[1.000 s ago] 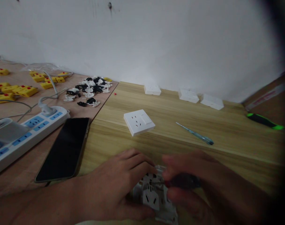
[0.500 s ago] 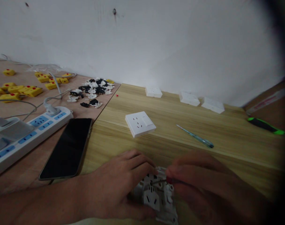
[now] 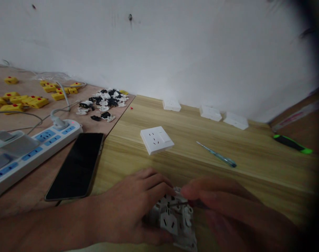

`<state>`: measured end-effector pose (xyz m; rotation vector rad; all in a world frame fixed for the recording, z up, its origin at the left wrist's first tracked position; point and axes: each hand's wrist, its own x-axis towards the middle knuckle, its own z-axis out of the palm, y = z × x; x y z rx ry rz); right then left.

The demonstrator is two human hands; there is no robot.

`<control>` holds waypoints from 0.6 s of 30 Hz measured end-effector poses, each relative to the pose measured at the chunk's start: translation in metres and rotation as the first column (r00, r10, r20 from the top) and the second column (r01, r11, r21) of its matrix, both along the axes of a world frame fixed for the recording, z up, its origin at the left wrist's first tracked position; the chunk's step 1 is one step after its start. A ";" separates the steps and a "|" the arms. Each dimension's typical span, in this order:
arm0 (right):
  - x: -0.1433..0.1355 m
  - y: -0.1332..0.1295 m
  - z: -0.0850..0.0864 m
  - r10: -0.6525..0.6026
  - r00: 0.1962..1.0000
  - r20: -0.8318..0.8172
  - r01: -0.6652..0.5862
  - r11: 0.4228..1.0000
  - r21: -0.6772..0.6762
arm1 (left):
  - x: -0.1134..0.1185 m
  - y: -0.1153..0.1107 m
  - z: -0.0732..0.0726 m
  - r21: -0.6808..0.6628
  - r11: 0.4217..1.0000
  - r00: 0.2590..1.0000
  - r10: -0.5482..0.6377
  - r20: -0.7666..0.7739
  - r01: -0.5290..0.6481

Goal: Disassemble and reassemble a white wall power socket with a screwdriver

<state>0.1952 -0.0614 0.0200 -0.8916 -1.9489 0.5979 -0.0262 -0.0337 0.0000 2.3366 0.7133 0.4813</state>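
Observation:
My left hand (image 3: pixel 134 206) is closed round the left side of an opened white wall socket (image 3: pixel 169 221), thumb at the near edge and fingers along the far edge. The socket's inner parts and slots face up. My right hand (image 3: pixel 225 201) is closed on a thin screwdriver (image 3: pixel 179 203), whose dark metal shaft points left across the socket. Its tip is near the middle of the socket; whether it touches a screw I cannot tell. The fingers hide most of the screwdriver's reddish handle, and the right hand is blurred.
Beyond my hands lies a finished-looking socket panel (image 3: pixel 156 140). A clear blue screwdriver (image 3: pixel 217 154) and a green-black handled tool (image 3: pixel 292 144) lie to the right. White panels (image 3: pixel 210 113) line the wall. At left are a phone (image 3: pixel 75 166), a power strip (image 3: pixel 48 147), loose parts and yellow blocks (image 3: pixel 35 102).
My right hand has shifted slightly left and its fingers have moved round the screwdriver's handle. My left hand stays on the socket. The whole view has shifted a little.

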 end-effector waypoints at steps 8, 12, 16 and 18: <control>-0.014 0.000 0.006 -0.048 0.998 0.050 0.041 0.990 0.134 | 0.001 -0.001 -0.001 0.014 1.000 0.999 0.013 0.035 -0.013; -0.010 -0.001 0.004 -0.070 0.994 0.083 0.059 0.990 0.124 | 0.000 -0.002 -0.002 0.020 0.999 0.999 0.027 0.027 -0.027; -0.007 0.000 0.006 -0.060 0.984 0.165 0.036 0.988 0.148 | 0.001 -0.002 -0.002 0.038 0.999 0.999 0.019 0.032 -0.021; -0.008 0.000 0.006 -0.041 0.989 0.139 0.017 0.986 0.168 | 0.001 -0.002 -0.003 0.045 0.999 0.999 0.020 0.033 -0.022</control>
